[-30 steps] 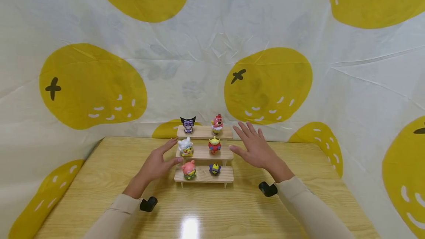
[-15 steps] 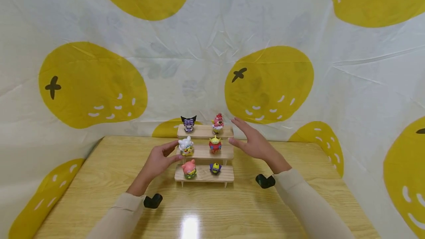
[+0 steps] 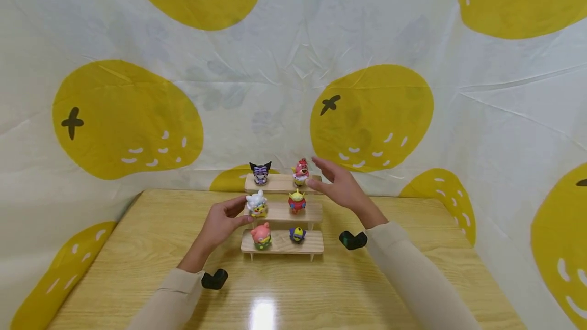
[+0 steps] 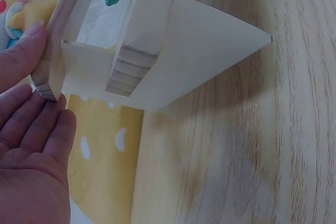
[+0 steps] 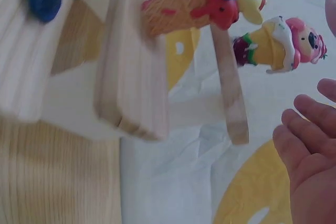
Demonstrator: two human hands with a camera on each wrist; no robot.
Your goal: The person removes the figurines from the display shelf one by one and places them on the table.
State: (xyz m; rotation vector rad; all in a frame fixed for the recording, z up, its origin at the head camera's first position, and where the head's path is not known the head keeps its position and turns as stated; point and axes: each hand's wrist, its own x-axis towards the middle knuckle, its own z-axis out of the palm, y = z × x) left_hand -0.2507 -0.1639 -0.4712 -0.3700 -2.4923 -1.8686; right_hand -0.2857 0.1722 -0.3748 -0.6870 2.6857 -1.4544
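A three-tier wooden display stand (image 3: 282,241) holds several small toy figurines. My left hand (image 3: 221,223) grips the left end of its middle tier; in the left wrist view the thumb (image 4: 26,51) lies on the board's face, with curled fingers at its end. Just beside that hand sits the white-and-yellow figurine (image 3: 256,204). My right hand (image 3: 341,186) is raised by the top tier's right end, fingers extended, close to the pink bear figurine (image 3: 300,172). In the right wrist view a gap separates that hand from the pink bear figurine (image 5: 310,40).
Other figurines on the tiers are a black-and-purple one (image 3: 260,173), a red alien-like one (image 3: 297,201), a pink-and-green one (image 3: 261,236) and a blue-and-yellow one (image 3: 297,235). The stand is on a wood-grain table (image 3: 284,289), before a white curtain (image 3: 257,116) with yellow fruit prints.
My right hand has moved left, closer to the pink bear figurine. The left hand has shifted slightly right and taken hold of the middle tier's end. The figurines stay in place.
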